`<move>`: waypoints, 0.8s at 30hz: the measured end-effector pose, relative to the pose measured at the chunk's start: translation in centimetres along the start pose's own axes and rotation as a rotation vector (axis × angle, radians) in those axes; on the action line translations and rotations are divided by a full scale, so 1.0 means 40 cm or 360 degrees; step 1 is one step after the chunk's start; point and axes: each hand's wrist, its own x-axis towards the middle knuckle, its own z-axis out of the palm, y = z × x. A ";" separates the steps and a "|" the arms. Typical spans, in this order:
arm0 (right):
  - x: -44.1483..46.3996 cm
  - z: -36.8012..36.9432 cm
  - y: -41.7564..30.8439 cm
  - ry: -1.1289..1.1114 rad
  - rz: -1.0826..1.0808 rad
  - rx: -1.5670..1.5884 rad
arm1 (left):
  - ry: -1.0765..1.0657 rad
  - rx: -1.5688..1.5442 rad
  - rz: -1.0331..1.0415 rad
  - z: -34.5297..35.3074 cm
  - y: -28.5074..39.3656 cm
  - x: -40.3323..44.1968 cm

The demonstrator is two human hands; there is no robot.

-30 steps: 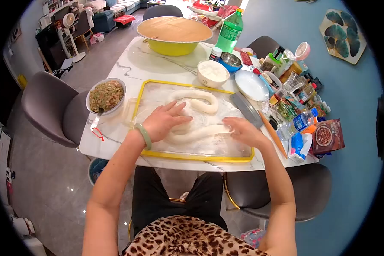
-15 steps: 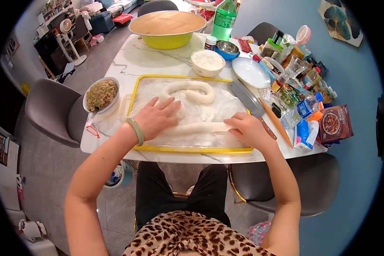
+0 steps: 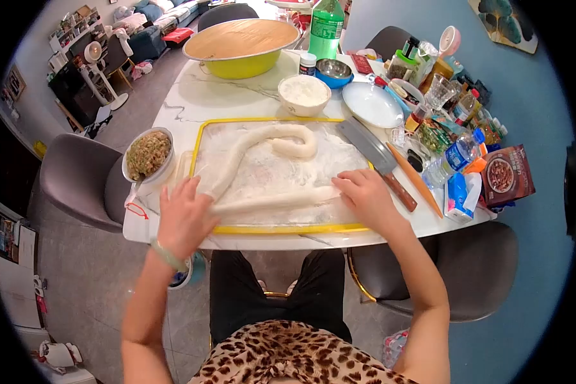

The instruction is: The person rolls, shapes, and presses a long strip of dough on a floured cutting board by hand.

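Note:
A long white dough rope lies on the floured mat with a yellow rim; it bends at the left and curls round at the back. My left hand, slightly blurred, is at the mat's left front edge by the bend of the rope, fingers apart. At the rope's right end, my right hand has its thumb and fingers on the tip, pinching it.
A cleaver and a rolling pin lie right of the mat. Behind it are a flour bowl, a white plate and a covered basin. A filling bowl stands left; bottles crowd the right.
My left hand has moved left and toward me, off the middle of the dough. The dough rope's left part is now stretched further left in a wider bend. My right hand stays at its right end.

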 end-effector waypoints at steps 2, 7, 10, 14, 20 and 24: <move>-0.002 0.011 -0.064 0.0227 0.0000 -0.0209 | 0.0251 -0.0243 0.0122 0.037 0.063 -0.030; 0.111 0.144 -0.137 0.0032 0.0275 -0.0271 | -0.0104 -0.0382 0.0254 0.156 0.226 0.082; 0.230 0.161 -0.039 0.0123 0.0658 -0.0394 | -0.0027 -0.0235 0.0007 0.196 0.194 0.232; 0.195 0.159 -0.044 0.0047 0.0492 -0.0315 | 0.0007 -0.0276 0.0105 0.214 0.187 0.212; -0.036 0.054 -0.177 -0.0286 0.0282 -0.0265 | -0.0045 -0.0420 0.0341 0.162 0.198 -0.032; 0.059 0.106 -0.077 -0.0192 0.0411 -0.0409 | 0.0084 -0.0381 0.0246 0.190 0.196 0.085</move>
